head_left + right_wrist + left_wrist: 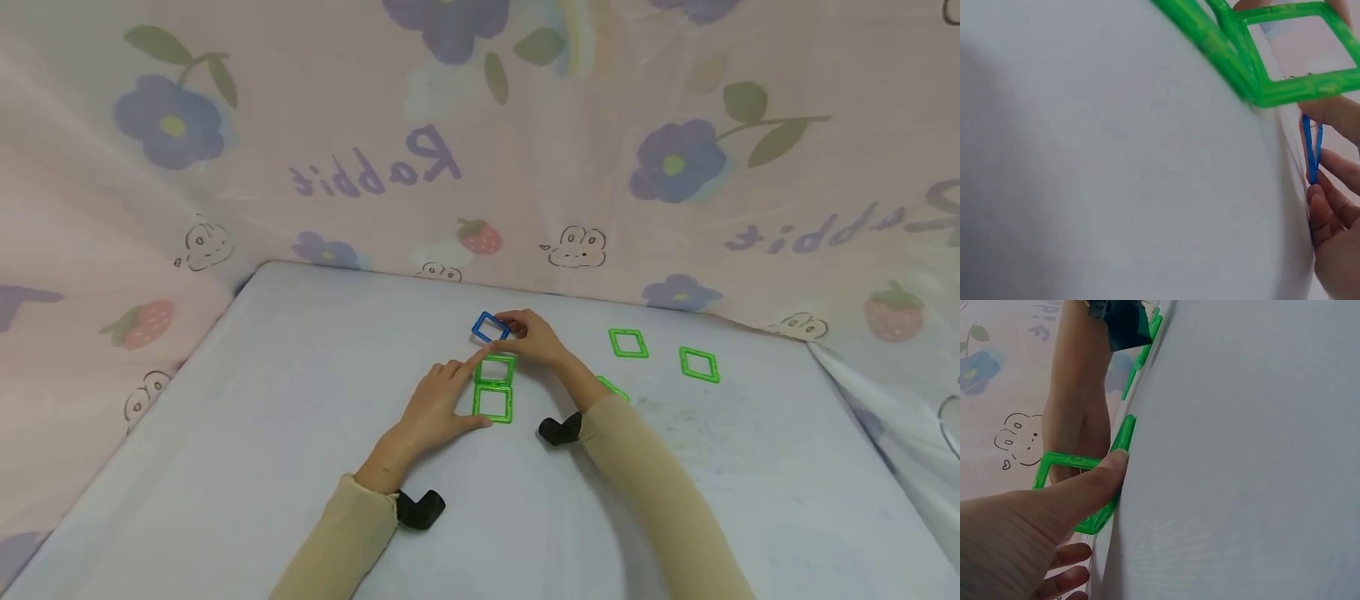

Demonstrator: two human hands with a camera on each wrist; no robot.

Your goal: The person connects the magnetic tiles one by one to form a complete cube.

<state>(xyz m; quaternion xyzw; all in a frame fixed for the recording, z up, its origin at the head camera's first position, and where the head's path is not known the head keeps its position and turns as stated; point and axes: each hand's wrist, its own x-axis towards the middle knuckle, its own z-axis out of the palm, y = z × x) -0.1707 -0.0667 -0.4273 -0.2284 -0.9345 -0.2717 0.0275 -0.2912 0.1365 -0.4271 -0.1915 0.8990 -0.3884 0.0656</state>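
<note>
Two green square magnetic tile frames point(493, 403) join edge to edge mid-table. In the left wrist view one green frame point(1044, 470) stands up from the table beside a flat one. My left hand point(435, 407) spans the pair, thumb at the near edge and index finger by the far end, holding them between. Just beyond, my right hand point(534, 337) pinches a blue square magnetic tile frame point(478, 320) by its right side. The blue frame point(1307, 150) shows edge-on in the right wrist view, behind the raised green frame point(1304, 87).
Two loose green frames point(628, 356) point(700, 377) lie at the back right. Another green frame point(613, 387) is partly hidden behind my right forearm. Black wrist mounts point(422, 509) jut from both sleeves. A printed curtain point(510, 150) rises along the table's back edge.
</note>
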